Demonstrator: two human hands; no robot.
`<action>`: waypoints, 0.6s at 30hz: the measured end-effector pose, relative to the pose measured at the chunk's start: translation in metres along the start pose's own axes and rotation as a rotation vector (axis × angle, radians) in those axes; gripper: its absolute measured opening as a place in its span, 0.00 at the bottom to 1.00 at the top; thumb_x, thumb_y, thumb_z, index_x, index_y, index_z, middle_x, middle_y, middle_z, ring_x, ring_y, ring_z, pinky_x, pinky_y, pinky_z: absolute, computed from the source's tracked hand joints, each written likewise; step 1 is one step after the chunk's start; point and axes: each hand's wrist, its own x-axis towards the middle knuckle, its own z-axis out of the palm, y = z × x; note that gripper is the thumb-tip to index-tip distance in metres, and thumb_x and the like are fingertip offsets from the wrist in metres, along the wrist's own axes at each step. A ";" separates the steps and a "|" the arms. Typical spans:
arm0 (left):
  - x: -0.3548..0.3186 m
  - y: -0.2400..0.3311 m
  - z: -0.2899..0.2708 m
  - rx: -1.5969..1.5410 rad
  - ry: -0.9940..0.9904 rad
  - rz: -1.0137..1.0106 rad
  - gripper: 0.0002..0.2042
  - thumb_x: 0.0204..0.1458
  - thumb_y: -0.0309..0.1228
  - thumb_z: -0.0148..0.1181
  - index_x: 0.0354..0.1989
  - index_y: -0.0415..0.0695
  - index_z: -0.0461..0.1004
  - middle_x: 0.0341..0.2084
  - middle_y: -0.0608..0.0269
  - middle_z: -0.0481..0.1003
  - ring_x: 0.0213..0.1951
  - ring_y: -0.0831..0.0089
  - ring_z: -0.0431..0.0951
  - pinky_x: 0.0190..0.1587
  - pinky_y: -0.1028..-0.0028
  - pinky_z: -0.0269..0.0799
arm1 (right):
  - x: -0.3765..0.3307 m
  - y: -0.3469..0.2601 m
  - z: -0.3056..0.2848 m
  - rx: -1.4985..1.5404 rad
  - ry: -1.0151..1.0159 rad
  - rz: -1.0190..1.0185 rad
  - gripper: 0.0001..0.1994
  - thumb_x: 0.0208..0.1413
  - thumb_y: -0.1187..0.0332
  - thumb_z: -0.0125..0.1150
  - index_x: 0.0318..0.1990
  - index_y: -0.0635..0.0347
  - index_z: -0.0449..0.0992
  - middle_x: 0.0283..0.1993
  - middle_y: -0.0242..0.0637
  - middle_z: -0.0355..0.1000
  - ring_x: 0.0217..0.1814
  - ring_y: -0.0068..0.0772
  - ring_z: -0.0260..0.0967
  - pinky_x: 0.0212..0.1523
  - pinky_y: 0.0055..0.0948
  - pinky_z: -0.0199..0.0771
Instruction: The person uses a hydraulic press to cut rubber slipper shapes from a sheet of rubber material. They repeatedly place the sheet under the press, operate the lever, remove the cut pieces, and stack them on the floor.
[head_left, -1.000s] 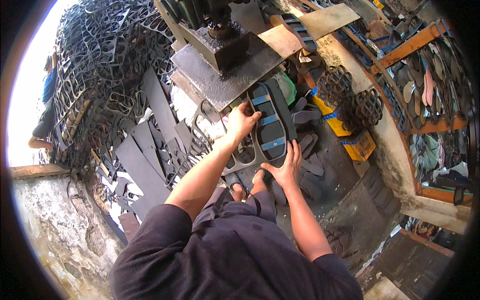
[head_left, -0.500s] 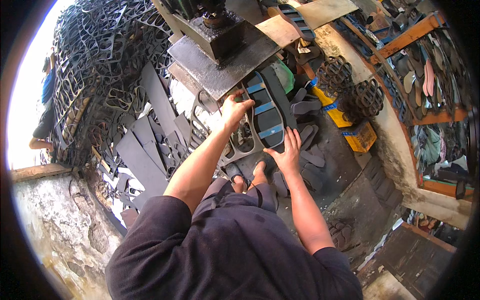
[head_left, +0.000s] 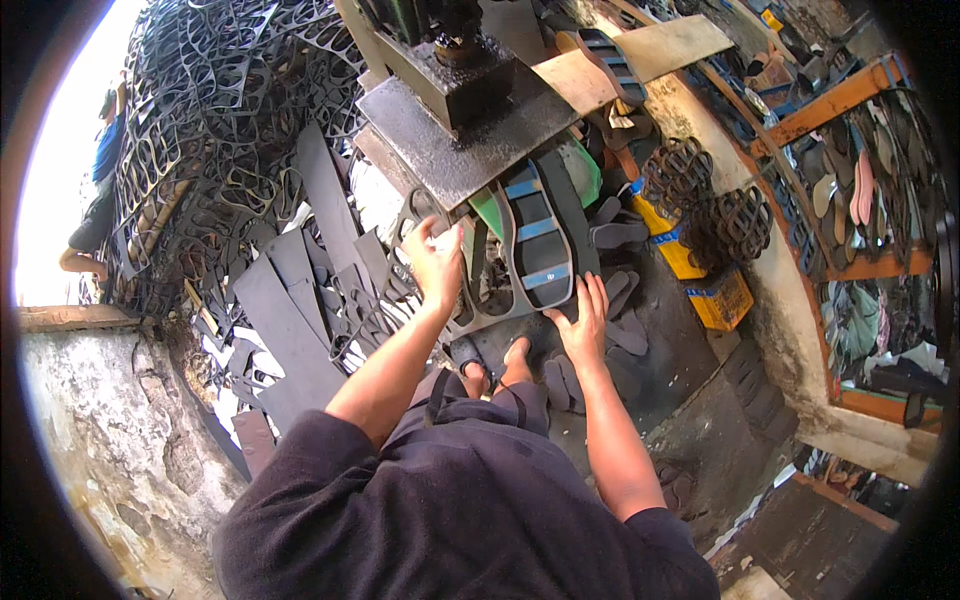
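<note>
A sole-shaped cutting die (head_left: 535,235) with a dark metal rim and blue crossbars lies on a dark grey rubber sheet (head_left: 568,200). Its far end sits close to the edge of a heavy metal press head (head_left: 465,130). My right hand (head_left: 585,325) rests at the die's near right corner, thumb and fingers stretched apart. To the left of the die, my left hand (head_left: 435,268) is raised with its fingers spread and nothing visible in them. Beside it the sheet has sole-shaped holes, partly hidden by that hand.
Tangled cut-out rubber scraps (head_left: 230,120) heap at the far left, beside long dark strips (head_left: 290,300). Yellow boxes (head_left: 720,300) and bundles of dark cut-outs (head_left: 735,208) stand at the right. Loose soles (head_left: 625,335) lie on the floor. Another person's arm (head_left: 85,262) shows at the left edge.
My left hand has let go of the die's left side and moved left, its fingers spreading. My right hand stays by the die's near end. The whole view has shifted slightly.
</note>
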 end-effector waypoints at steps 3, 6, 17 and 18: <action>-0.021 -0.051 -0.023 0.005 -0.238 -0.464 0.38 0.58 0.60 0.62 0.62 0.35 0.69 0.58 0.48 0.74 0.59 0.60 0.72 0.64 0.62 0.62 | 0.018 -0.001 0.004 -0.004 -0.025 -0.023 0.39 0.44 0.63 0.80 0.64 0.67 0.70 0.73 0.54 0.62 0.77 0.58 0.53 0.74 0.52 0.58; -0.018 -0.080 -0.043 -0.311 -0.641 -0.423 0.37 0.62 0.64 0.52 0.64 0.41 0.70 0.47 0.62 0.82 0.60 0.67 0.71 0.67 0.66 0.55 | 0.057 -0.013 0.011 0.026 -0.070 -0.049 0.39 0.44 0.62 0.80 0.64 0.68 0.71 0.72 0.55 0.63 0.78 0.57 0.53 0.74 0.52 0.58; 0.000 -0.040 -0.041 0.347 -0.160 0.210 0.17 0.49 0.32 0.71 0.49 0.50 0.79 0.39 0.65 0.82 0.53 0.64 0.77 0.59 0.57 0.60 | 0.214 -0.029 0.060 -0.159 -0.191 -0.050 0.37 0.44 0.48 0.78 0.62 0.57 0.77 0.73 0.35 0.67 0.81 0.40 0.50 0.77 0.57 0.41; 0.005 -0.036 -0.039 0.313 -0.080 0.284 0.16 0.49 0.32 0.71 0.47 0.51 0.80 0.40 0.67 0.82 0.54 0.65 0.76 0.60 0.57 0.57 | 0.222 -0.029 0.063 -0.185 -0.213 -0.025 0.36 0.45 0.48 0.77 0.61 0.57 0.78 0.72 0.34 0.68 0.82 0.41 0.48 0.77 0.60 0.39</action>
